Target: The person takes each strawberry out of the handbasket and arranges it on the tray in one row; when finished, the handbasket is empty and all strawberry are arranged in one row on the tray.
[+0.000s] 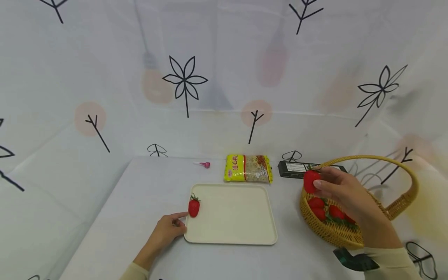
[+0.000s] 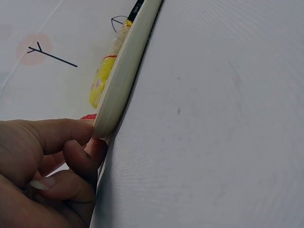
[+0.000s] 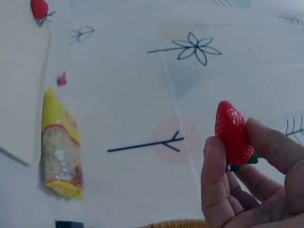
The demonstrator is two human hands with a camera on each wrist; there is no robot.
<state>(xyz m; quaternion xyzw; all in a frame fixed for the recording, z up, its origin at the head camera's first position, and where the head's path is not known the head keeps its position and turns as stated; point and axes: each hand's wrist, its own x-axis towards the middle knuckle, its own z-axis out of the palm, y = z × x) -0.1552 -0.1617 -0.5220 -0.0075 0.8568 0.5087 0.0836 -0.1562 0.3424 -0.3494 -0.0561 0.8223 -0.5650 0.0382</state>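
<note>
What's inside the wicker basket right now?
Several red strawberries show inside the wicker basket. The right hand, which holds another strawberry, and its forearm cover part of the interior, so the full count cannot be seen.

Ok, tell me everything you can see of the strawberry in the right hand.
The strawberry is red, glossy and tapered, with a textured skin and green leaves; it looks whole, perhaps plastic. The right hand pinches it, raised by the basket, apart from the strawberries inside. In the head view its leaves show at the top.
</note>
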